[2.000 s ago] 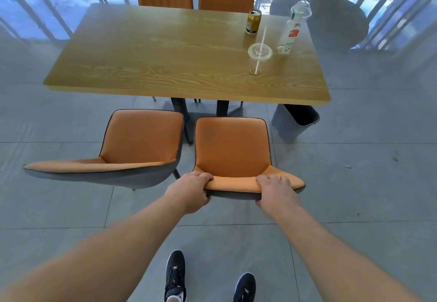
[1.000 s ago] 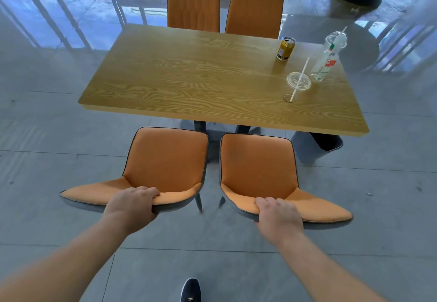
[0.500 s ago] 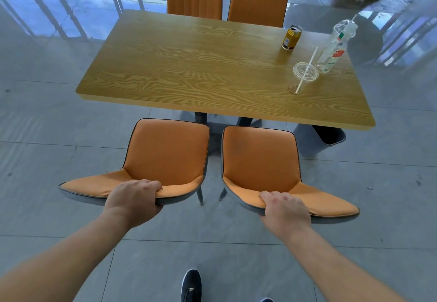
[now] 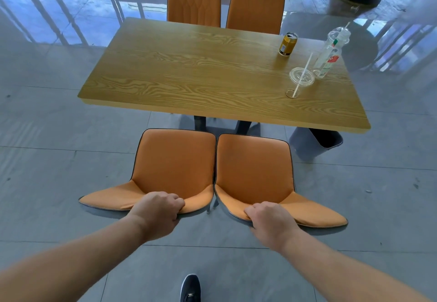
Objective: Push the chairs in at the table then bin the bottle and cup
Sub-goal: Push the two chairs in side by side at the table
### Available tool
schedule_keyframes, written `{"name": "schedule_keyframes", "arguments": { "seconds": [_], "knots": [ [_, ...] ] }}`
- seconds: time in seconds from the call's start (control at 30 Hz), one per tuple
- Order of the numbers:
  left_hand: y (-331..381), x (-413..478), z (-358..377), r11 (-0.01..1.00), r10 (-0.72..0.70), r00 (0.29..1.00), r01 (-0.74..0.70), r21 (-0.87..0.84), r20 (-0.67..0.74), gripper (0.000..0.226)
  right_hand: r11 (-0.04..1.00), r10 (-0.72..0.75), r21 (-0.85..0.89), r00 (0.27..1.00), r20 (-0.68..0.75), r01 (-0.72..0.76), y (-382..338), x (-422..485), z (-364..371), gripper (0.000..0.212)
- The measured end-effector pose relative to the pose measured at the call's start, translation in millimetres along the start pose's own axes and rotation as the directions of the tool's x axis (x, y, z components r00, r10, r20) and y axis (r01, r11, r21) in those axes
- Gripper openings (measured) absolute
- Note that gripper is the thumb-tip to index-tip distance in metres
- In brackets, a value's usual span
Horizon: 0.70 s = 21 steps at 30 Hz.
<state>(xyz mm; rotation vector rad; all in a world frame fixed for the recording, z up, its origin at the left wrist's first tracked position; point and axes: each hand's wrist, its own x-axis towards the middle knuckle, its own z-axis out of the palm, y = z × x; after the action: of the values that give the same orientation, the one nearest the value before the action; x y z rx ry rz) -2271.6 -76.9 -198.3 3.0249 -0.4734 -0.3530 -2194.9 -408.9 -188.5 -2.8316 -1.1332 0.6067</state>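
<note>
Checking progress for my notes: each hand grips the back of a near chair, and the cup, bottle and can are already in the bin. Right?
Not quite. The head view shows the cup, bottle and can standing on the table, not in the bin. The left hand and right hand do grip the chairs.

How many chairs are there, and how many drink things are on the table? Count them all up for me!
Orange chairs: 4, namely near left chair, near right chair, far left chair, far right chair
Cans: 1, the gold can
Bottles: 1, the clear bottle
Cups: 1, the clear cup with a straw
Total: 7
</note>
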Motion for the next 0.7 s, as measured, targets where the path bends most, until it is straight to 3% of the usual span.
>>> {"name": "schedule_keyframes", "arguments": {
  "seconds": [0.13, 0.33, 0.57, 0.7],
  "knots": [
    [-12.6, 4.6, 1.3, 0.999, 0.042, 0.998, -0.041, 0.007, -0.057, 0.012, 1.0, -0.02, -0.021, 0.997, -0.076, 0.018, 8.7, -1.0, 5.3, 0.016],
    [-6.6, 24.2, -8.8, 0.983, -0.182, 0.982, 0.18, -0.037, -0.046, 0.025, 0.999, 0.043, 0.008, 0.99, -0.131, -0.042, -4.4, 21.5, -4.5, 0.005],
    [-7.7, 24.9, -7.7, 0.973, -0.23, 0.973, 0.23, -0.034, 0.015, 0.032, 0.995, 0.101, 0.03, 0.988, -0.119, -0.099, -6.4, 20.7, 0.4, 0.009],
    [-4.9, 24.9, -14.9, 0.961, -0.263, 0.959, 0.27, -0.062, 0.101, 0.033, 0.988, 0.152, 0.035, 0.987, -0.044, -0.151, -9.8, 19.5, -5.8, 0.013]
  ]
}}
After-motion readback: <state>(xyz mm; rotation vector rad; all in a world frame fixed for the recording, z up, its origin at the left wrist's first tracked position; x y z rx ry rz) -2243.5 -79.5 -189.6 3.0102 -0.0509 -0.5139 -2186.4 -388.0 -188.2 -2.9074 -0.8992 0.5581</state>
